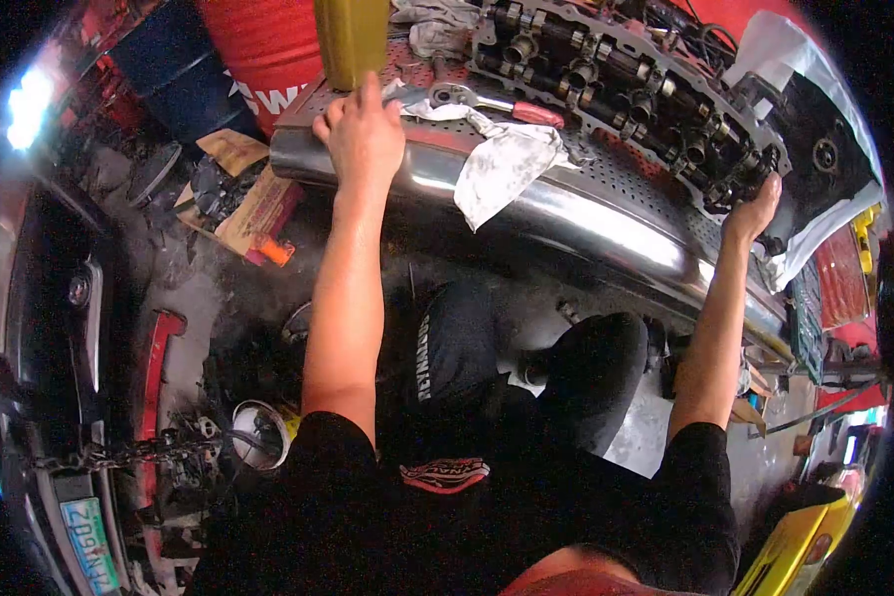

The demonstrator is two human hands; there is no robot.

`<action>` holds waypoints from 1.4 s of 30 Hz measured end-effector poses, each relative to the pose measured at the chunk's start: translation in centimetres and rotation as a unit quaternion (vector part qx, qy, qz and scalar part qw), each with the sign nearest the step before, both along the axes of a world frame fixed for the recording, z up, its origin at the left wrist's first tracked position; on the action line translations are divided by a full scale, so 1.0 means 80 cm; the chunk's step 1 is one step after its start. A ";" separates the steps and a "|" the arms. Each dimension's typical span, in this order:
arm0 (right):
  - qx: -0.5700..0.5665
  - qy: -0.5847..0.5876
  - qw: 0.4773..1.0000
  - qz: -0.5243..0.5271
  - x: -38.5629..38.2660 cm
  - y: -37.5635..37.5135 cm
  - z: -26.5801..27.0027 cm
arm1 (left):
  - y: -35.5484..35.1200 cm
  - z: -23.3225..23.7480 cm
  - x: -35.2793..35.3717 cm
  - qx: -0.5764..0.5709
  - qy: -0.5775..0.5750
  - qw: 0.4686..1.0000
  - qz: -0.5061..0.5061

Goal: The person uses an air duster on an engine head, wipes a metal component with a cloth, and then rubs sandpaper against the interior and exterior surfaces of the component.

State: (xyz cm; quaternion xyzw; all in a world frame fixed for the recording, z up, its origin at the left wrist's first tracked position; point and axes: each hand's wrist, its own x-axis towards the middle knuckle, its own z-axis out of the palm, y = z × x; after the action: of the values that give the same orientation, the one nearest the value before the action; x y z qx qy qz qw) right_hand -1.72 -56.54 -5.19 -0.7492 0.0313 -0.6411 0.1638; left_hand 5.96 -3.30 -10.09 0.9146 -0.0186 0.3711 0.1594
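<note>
My left hand is at the left end of the perforated metal bench, beside the base of a yellow container, its fingers spread. At the right, my right hand grips the near right end of a cylinder head with camshafts; its fingers are partly hidden behind the part. Between my hands lie a ratchet with a red handle and a stained white rag that hangs over the rounded bench edge.
Red and dark blue drums stand behind at the left. Cardboard, a white bucket and a chain are on the left side. A black cover on plastic sits right of the cylinder head.
</note>
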 end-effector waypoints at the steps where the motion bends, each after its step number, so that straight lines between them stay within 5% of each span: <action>1: -0.044 -0.005 0.999 -0.002 0.000 -0.010 -0.002 | -0.004 0.003 0.000 -0.010 -0.051 0.999 0.012; 4: 0.282 -0.030 0.908 0.307 -0.006 0.016 0.015 | -0.009 0.009 -0.015 -0.068 -0.213 0.975 0.003; 5: 0.198 0.023 0.937 0.286 0.002 -0.028 0.008 | -0.006 0.009 -0.021 -0.097 -0.274 0.956 -0.032; 6: 0.286 0.014 0.885 0.367 -0.003 -0.012 0.015 | -0.001 0.001 -0.034 -0.125 -0.331 0.933 -0.062; 8: 0.314 -0.003 0.900 0.302 -0.011 0.013 0.023 | -0.006 -0.027 -0.081 -0.212 -0.314 0.920 -0.096; 9: 0.046 0.006 0.990 0.132 0.017 -0.083 0.002 | -0.003 -0.051 -0.106 -0.253 -0.307 0.911 -0.107; 10: 0.039 -0.004 0.991 0.130 0.020 -0.071 0.006 | 0.023 -0.114 -0.106 -0.204 -0.256 0.938 -0.113; 12: 0.068 -0.009 0.987 0.147 0.011 -0.033 0.011 | 0.058 -0.230 -0.147 -0.246 0.088 0.965 -0.030; 14: 0.067 -0.011 0.987 0.147 0.013 -0.024 0.009 | 0.062 -0.339 -0.192 -0.268 0.366 0.889 0.064; 16: 0.062 -0.006 0.987 0.148 0.012 -0.014 0.008 | 0.058 -0.429 -0.250 -0.025 0.476 0.879 0.027; 18: 0.059 -0.001 0.988 0.145 0.016 -0.010 0.000 | 0.057 -0.510 -0.300 0.093 0.470 0.877 -0.024; 25: 0.023 -0.001 0.993 0.113 0.023 -0.007 -0.003 | 0.055 -0.650 -0.337 0.151 0.506 0.849 -0.034; 26: 0.011 -0.003 0.995 0.102 0.026 -0.010 -0.002 | 0.067 -0.703 -0.354 0.151 0.313 0.937 -0.044; 27: 0.001 -0.013 0.996 0.093 0.022 -0.013 0.000 | 0.072 -0.712 -0.334 0.142 0.335 0.930 -0.051; 31: 0.064 -0.073 0.984 0.147 0.001 0.024 0.001 | 0.073 -0.681 -0.301 0.082 0.476 0.875 -0.035; 34: 0.196 -0.060 0.950 0.237 0.001 0.027 -0.003 | 0.063 -0.724 -0.293 0.161 0.579 0.795 -0.079; 35: 0.170 -0.059 0.960 0.215 0.004 0.020 -0.003 | 0.068 -0.731 -0.284 0.123 0.538 0.832 -0.064; 37: 0.128 -0.047 0.977 0.163 -0.002 0.029 -0.008 | 0.072 -0.649 -0.300 0.053 0.456 0.887 -0.039; 40: 0.085 -0.044 0.992 0.085 -0.001 0.026 -0.009 | 0.080 -0.420 -0.274 -0.065 0.528 0.846 -0.021; 42: 0.109 -0.059 0.985 0.121 0.002 0.022 -0.011 | 0.106 -0.356 -0.261 -0.136 0.468 0.873 0.024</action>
State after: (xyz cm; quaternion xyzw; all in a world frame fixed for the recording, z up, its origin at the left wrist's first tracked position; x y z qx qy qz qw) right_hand -1.59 -54.80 -6.09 -0.6859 0.0006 -0.6523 0.3226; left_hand -14.93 5.14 -38.59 0.9508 0.1303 -0.0978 0.2634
